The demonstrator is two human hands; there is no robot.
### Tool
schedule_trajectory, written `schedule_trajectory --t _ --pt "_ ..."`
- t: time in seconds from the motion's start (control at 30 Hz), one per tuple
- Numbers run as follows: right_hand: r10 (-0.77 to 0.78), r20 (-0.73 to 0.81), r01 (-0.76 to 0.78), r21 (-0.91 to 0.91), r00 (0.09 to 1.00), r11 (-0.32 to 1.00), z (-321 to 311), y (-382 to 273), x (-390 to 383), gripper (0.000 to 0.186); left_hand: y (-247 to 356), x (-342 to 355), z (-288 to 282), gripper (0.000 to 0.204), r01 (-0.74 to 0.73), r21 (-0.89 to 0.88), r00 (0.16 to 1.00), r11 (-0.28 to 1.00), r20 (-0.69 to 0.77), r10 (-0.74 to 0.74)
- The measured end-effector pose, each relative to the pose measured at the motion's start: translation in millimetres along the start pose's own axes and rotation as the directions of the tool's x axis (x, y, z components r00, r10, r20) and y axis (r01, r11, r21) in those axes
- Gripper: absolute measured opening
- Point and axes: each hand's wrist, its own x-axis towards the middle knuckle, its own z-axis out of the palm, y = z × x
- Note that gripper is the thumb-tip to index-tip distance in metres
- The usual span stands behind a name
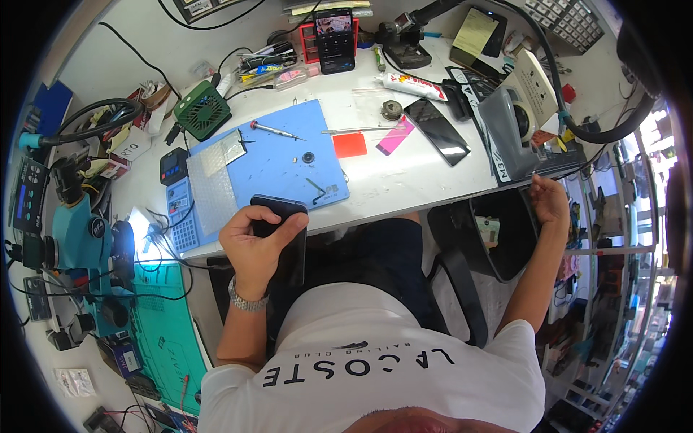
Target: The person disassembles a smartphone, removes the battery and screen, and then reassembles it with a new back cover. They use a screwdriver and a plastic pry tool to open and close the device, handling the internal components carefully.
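Over my lap, in front of the bench's near edge, my left hand (254, 242) grips a dark smartphone (294, 258). Its thumb and fingers wrap round the upper part of the phone. My right hand (550, 200) is out to the right, by the bench's corner, with its fingers curled together; whether anything small is between them is too small to tell. Just beyond those fingers lies a grey translucent plastic case (505, 133). Below and left of that hand stands a black bin (516, 224) with some pale paper (489, 232) inside.
A blue work mat (271, 162) bears a screwdriver (278, 130), bubble wrap (216, 187) and small parts. Another black phone (438, 130), a pink strip (395, 137) and a red square (350, 145) lie right of it. A green fan (202, 110) and teal microscope (79, 224) stand left.
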Motion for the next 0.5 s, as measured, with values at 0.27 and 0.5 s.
schedule_trajectory --t 0.27,0.5 --pt "-0.308 0.256 0.378 -0.302 0.916 0.875 93.1 19.8 -71.9 0.009 2.3 5.4 7.0 0.031 0.038 -0.02 0.997 0.999 0.062 -0.037" --pt "-0.391 0.675 0.705 -0.275 0.626 0.654 240.0 26.4 -144.8 0.011 -1.5 8.7 25.8 0.028 -0.059 0.039 0.995 0.997 0.081 0.056"
